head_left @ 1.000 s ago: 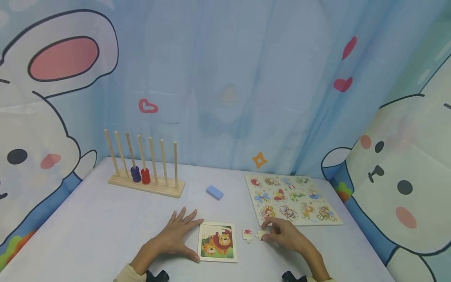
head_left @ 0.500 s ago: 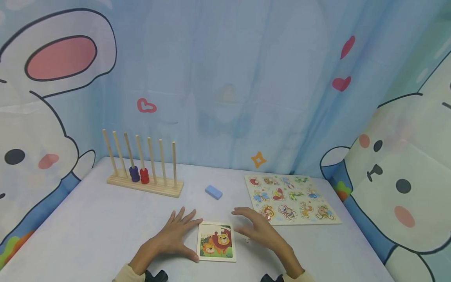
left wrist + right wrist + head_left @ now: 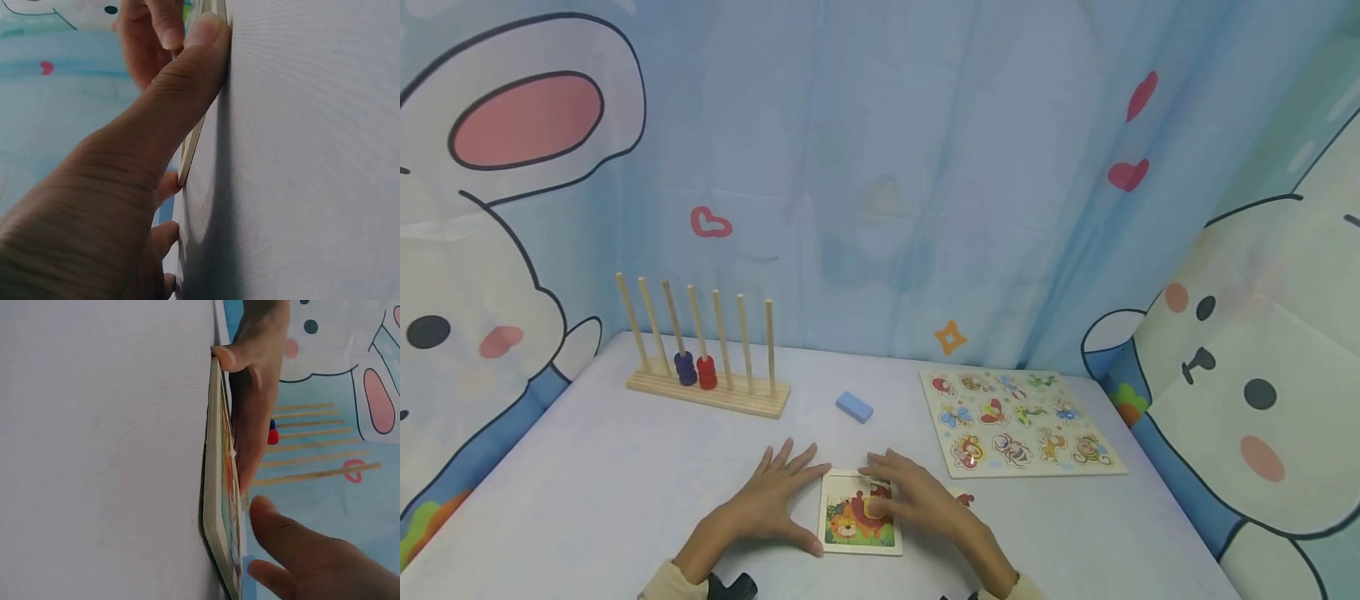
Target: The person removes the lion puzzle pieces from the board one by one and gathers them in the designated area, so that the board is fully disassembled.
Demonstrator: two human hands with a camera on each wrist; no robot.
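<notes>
A small square lion jigsaw (image 3: 853,525) in a pale wooden frame lies flat near the middle of the near part of the white cloth-covered worktop (image 3: 587,467). The person's left hand (image 3: 775,502) is spread beside it, thumb at the frame's near left corner and forefinger at its far left corner. The right hand (image 3: 921,496) is over the jigsaw's right half, fingers lightly bent, thumb and fingers apart; I cannot tell whether the fingertips touch the picture. Just beyond that hand's outer side, a cream piece with a red-brown print (image 3: 964,499) shows partly.

Toward the worktop's far left corner stands a pale wooden peg rack (image 3: 707,397) with seven upright rods, dark blue beads (image 3: 685,369) on the third from the left and red beads (image 3: 707,372) on the fourth. A light blue rectangular block (image 3: 854,407) lies between the rack and a pale wooden board with colourful insect and animal figures (image 3: 1033,429), which lies near the far right corner. A light blue curtain (image 3: 880,150) hangs along the far edge.
</notes>
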